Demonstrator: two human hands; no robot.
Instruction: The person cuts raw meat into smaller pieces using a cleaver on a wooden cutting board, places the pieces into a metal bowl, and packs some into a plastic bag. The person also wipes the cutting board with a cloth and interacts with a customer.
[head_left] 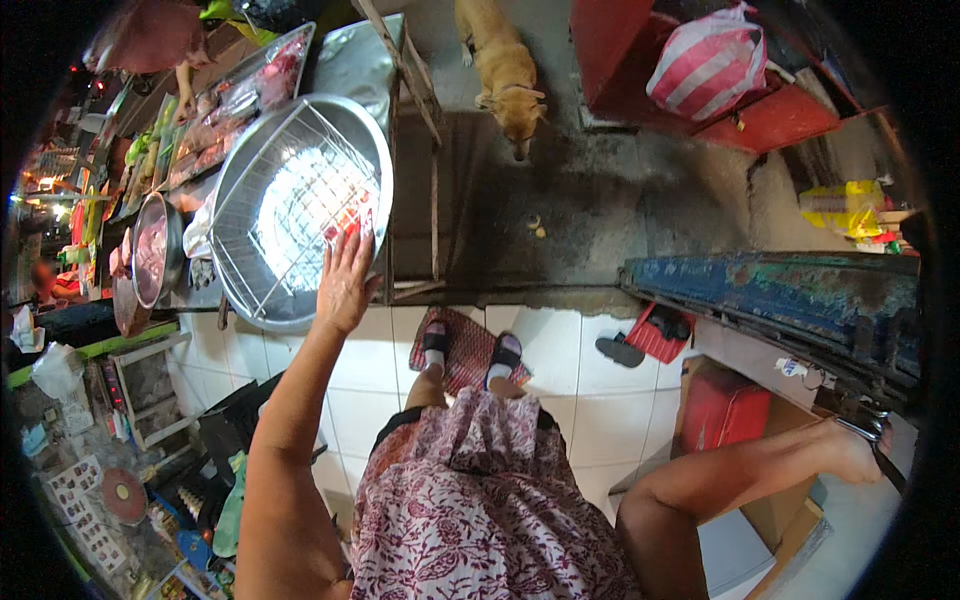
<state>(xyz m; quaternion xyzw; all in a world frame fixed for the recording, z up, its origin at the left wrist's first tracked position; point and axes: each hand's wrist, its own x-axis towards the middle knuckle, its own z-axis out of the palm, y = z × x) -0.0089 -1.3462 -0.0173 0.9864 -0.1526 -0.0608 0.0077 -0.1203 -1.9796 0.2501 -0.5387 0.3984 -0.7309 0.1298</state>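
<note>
My left hand [345,280] reaches over a large steel basin [230,260], fingers stretched out on a small red piece [361,210] that looks like meat. The piece lies on a wire rack [270,210] inside the basin, partly hidden by my fingers. At the right edge of the view, my right hand [850,448] has its fingers closed around a metal object with a black strap [880,425], too small and obscured to identify, beside a blue weathered metal edge [760,290].
A tan dog [505,80] stands beyond the tiled step. Trays [230,130] and bowls [150,250] of meat line the left, where another person's arm [183,85] shows. A striped bag [705,65] sits top right; slippers [620,350] and a cardboard box [790,520] lie right.
</note>
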